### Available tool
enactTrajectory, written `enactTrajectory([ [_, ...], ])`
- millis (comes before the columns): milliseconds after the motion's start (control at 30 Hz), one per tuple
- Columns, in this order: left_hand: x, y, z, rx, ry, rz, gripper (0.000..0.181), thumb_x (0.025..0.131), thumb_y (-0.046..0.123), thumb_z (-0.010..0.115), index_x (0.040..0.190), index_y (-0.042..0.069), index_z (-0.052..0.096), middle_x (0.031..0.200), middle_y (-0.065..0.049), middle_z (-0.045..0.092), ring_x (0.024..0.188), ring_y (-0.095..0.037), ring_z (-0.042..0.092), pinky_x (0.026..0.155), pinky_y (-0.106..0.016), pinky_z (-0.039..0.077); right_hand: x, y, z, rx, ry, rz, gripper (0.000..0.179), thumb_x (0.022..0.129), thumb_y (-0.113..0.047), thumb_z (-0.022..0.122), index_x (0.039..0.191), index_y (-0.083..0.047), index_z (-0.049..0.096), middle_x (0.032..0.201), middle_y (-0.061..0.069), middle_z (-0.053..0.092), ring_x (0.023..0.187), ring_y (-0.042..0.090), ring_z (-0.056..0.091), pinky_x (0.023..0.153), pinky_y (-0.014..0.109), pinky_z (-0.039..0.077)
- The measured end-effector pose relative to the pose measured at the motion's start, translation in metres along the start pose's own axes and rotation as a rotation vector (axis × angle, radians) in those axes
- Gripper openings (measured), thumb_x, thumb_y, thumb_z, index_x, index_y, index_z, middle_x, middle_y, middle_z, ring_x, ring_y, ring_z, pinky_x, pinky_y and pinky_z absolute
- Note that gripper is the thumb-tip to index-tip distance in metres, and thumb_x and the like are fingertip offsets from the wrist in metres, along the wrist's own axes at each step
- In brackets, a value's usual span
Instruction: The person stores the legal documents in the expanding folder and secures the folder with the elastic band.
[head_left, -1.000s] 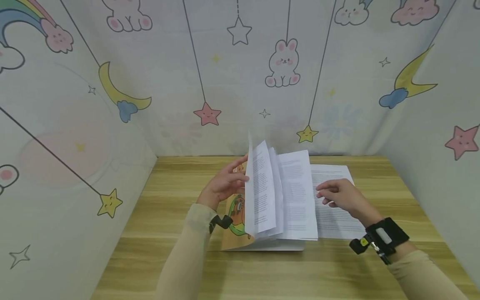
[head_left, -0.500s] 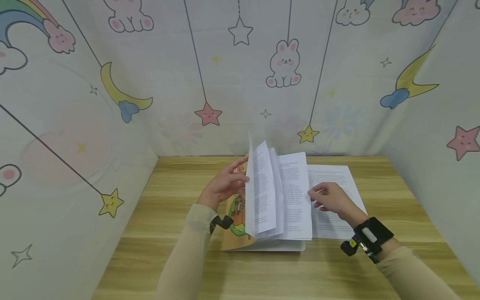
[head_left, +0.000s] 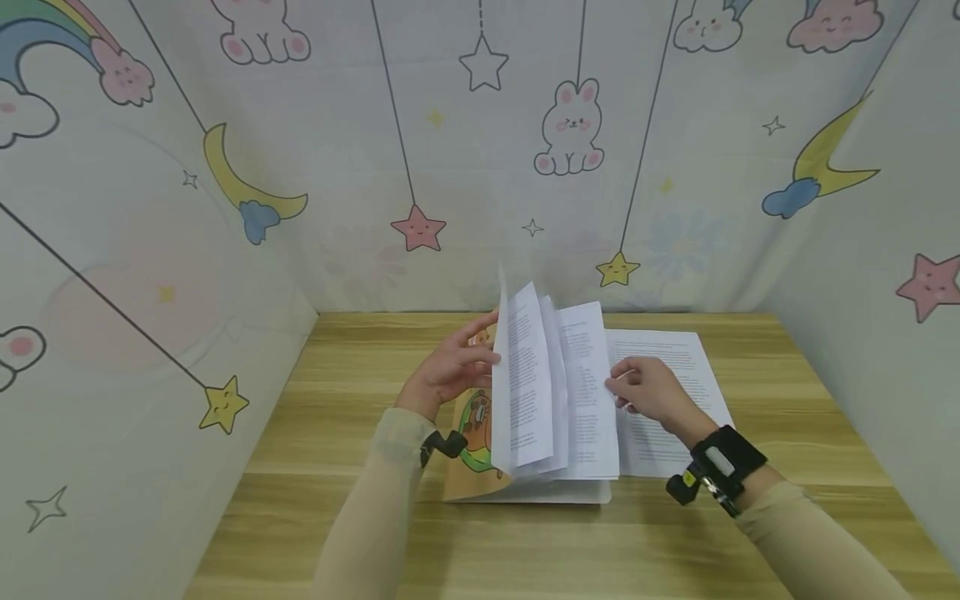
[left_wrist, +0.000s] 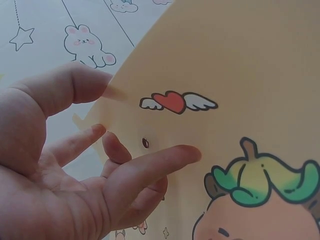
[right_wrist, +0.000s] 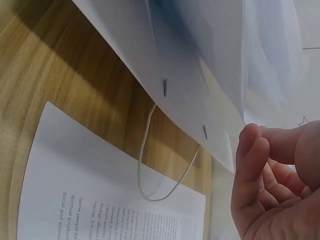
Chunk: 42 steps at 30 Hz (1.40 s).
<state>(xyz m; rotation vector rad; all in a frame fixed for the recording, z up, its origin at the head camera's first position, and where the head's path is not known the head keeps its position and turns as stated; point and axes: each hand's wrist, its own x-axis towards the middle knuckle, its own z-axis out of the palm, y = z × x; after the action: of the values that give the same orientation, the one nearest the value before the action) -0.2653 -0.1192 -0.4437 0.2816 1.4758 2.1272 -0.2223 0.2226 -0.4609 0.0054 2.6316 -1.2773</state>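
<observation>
An orange cartoon-printed folder lies opened on the table, its cover raised nearly upright. My left hand supports that cover from the printed side, its fingers extended and the thumb touching the surface. Several printed sheets fan out inside the folder. With thumb and index finger my right hand pinches the right edge of a printed sheet. In the right wrist view the right hand's fingertips meet at the paper's edge. The remaining fingers are curled.
Another printed sheet lies flat on the wooden table, right of the folder. A thin cord loop hangs from the folder's edge beside two small metal pieces. A cartoon-printed backdrop borders the table.
My right hand has moved left from above the flat sheet and taken the edge of the folder's right sheet. That edge has shifted left. My left hand stays at the cover.
</observation>
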Motion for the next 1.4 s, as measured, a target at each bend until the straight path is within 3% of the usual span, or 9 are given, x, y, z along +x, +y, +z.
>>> enactTrajectory([
  [300,0.002,0.0,0.001,0.002,-0.001,-0.006,0.079,0.096,-0.01,0.059,0.162,0.029,0.041,0.153,-0.03,0.044,0.107,-0.038,0.065,0.08,-0.044,0.06,0.004,-0.012,0.005,0.002,-0.001,-0.029,0.022,0.103,-0.014,0.066,0.119,0.001,0.066,0.095,0.013,0.076,0.084,0.033,0.072,0.069,0.032,0.059],
  [1033,0.003,-0.003,0.003,0.006,-0.008,0.005,0.08,0.096,-0.011,0.057,0.164,0.027,0.038,0.15,-0.031,0.044,0.096,-0.03,0.07,0.077,-0.042,0.061,0.014,-0.024,0.024,-0.009,-0.031,-0.024,0.029,0.103,-0.014,0.066,0.127,0.001,0.066,0.101,0.015,0.076,0.077,0.02,0.07,0.07,0.032,0.059],
  [1400,0.003,-0.002,0.002,0.015,-0.007,0.01,0.08,0.096,-0.009,0.058,0.163,0.029,0.039,0.151,-0.029,0.046,0.101,-0.035,0.068,0.079,-0.044,0.061,0.021,-0.025,0.029,0.018,-0.052,-0.039,0.029,0.099,-0.011,0.07,0.125,0.003,0.068,0.097,0.014,0.078,0.073,0.02,0.073,0.064,0.032,0.058],
])
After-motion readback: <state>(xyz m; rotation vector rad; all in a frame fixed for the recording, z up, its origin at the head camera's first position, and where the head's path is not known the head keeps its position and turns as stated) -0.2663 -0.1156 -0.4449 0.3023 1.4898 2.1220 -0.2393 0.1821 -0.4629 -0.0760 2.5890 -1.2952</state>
